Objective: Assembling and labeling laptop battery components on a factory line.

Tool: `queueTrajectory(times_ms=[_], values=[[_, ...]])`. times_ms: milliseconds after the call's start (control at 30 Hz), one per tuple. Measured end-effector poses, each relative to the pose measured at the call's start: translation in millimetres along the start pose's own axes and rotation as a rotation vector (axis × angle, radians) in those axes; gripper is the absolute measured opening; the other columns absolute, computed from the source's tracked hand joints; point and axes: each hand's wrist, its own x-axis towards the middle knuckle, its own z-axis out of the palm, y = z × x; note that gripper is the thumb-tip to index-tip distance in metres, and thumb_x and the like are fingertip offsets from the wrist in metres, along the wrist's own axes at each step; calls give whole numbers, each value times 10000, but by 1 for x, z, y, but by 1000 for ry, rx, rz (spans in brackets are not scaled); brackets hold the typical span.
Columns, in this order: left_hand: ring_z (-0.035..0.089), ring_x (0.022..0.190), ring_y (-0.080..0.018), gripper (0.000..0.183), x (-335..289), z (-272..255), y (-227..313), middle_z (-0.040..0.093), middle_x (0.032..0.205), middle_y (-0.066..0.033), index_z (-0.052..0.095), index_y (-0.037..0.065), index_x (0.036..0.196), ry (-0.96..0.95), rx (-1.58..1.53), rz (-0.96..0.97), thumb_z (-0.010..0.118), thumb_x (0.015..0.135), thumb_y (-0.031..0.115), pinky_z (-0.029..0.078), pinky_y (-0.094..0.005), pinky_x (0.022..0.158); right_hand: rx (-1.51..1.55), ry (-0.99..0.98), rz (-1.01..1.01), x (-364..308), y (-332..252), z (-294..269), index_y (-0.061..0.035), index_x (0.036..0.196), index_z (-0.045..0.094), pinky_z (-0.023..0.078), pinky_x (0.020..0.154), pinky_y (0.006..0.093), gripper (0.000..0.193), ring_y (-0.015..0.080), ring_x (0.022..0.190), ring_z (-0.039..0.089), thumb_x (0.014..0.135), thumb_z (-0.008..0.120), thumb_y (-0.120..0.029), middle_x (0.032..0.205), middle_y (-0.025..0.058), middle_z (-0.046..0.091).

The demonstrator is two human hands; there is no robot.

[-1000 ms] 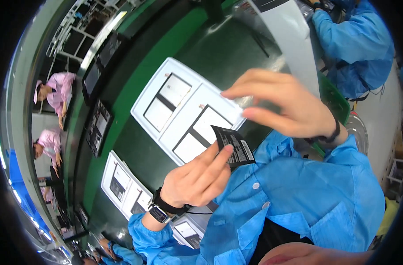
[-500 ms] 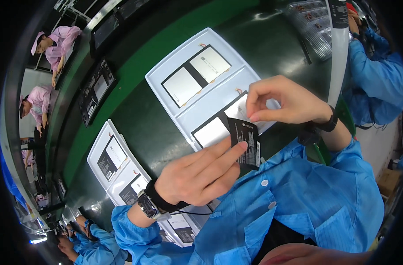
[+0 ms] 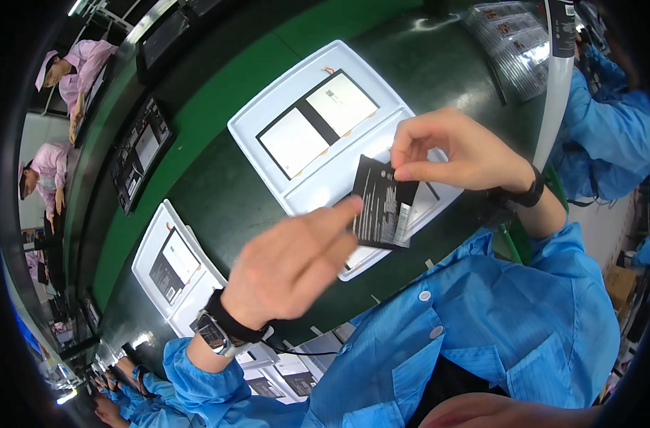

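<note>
Between the thumb and forefinger of my right hand (image 3: 457,151) is the top edge of a black label (image 3: 384,205) with pale print and a white barcode patch. It hangs tilted over the front compartment of a pale tray (image 3: 257,165). My left hand (image 3: 289,257), smeared by motion, has its forefinger stretched toward the label's left edge; its thumb is hidden, and whether the fingertip touches cannot be told. In the tray's rear compartment lies a flat battery pack (image 3: 318,123) with two silver cells and a black middle strip. The label and my hands mostly cover another pack in front.
More pale trays (image 3: 143,267) with part-black packs lie at the left and below my left wrist. An opened device (image 3: 143,153) sits on the green line. A white strip (image 3: 555,107) bearing a black label hangs at right, near clear trays (image 3: 514,50). Co-workers sit on both sides.
My left hand has moved left, off the label's face. My right hand has risen slightly and now pinches the label's top edge. The label has shifted up and left, turning flatter to view.
</note>
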Motion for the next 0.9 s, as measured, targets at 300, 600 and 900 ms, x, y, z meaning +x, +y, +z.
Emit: queueTrajectory(times_ms=[300, 600, 900], values=[[525, 1298, -408, 672, -12, -1, -144, 535, 1420, -238, 500, 6, 1435, -14, 249, -565, 784, 871, 238, 440, -428, 1099, -231, 296, -27, 2, 0, -5, 2, 913, 669, 483, 666, 210, 71, 46, 730, 596, 921, 725, -41, 786, -12, 654], [536, 1231, -398, 574, -8, 27, -92, 541, 1349, -203, 593, -64, 1283, 38, 274, -615, 813, 841, 229, 470, -420, 1053, 40, 278, 133, 20, 6, -17, -9, 942, 686, 468, 634, 188, 83, 27, 692, 593, 939, 741, -71, 805, -15, 680], [555, 1309, -359, 494, -37, 43, -74, 594, 1399, -152, 621, -43, 1313, -167, 348, -445, 754, 865, 120, 499, -437, 1020, 149, 268, 340, 77, 39, 18, 5, 903, 696, 467, 561, 198, 122, 45, 595, 606, 943, 749, -97, 697, -13, 661]])
